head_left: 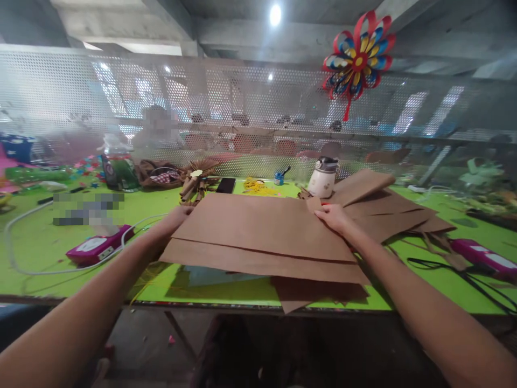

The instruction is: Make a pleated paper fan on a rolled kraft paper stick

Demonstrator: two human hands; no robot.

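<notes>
A large folded sheet of brown paper [262, 231] lies on the green table [36, 242], its near edge lifted a little off the surface. My left hand [172, 221] grips its far left corner, fingers closed under the edge. At the far right corner my right hand [333, 217] pinches the same sheet. More brown sheets [388, 207] are stacked in a fan to the right, partly under it.
A white jar [322, 178], a small blue pot [278, 178], a black phone [225, 185] and yellow scraps [256, 187] stand at the back. Pink boxes [97, 249] [482, 257] with cables lie left and right. A perforated screen [242, 108] closes the far side.
</notes>
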